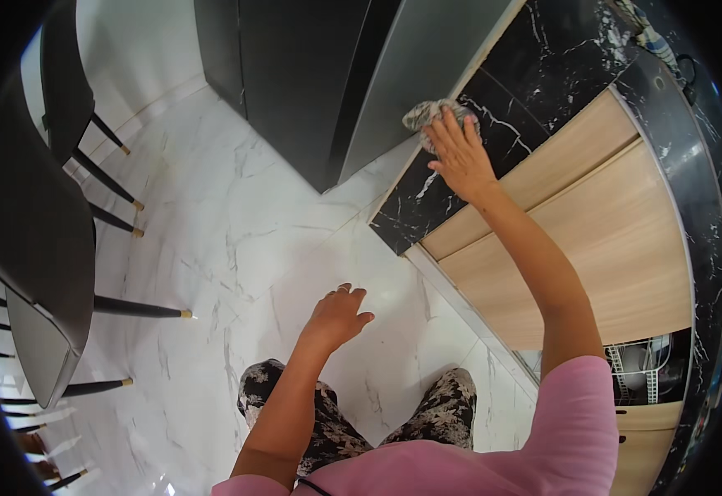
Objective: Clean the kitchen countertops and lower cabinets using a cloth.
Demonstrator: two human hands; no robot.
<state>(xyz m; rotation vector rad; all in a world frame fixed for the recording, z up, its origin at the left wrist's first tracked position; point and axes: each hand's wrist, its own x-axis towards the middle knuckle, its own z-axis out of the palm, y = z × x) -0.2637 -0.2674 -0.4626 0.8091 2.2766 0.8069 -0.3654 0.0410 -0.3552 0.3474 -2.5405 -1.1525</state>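
Observation:
My right hand (460, 158) presses a crumpled patterned cloth (422, 116) against the black marble-look side panel (516, 118) of the kitchen counter, near its pale edge beside the grey cabinet or appliance. The cloth bunches under my fingers and partly hides the edge. Over the white marble-look floor (311, 248), my left hand (338, 315) hangs in the air with its fingers apart and slightly bent. It holds nothing, and a ring shows on one finger.
The tall dark grey cabinet or appliance (299, 80) stands ahead. Dark chairs (38, 186) with thin black legs line the left. Light wooden cabinet fronts (584, 248) are on the right, with a dish rack (637, 372) lower down. Another cloth (652, 43) lies on the countertop at upper right.

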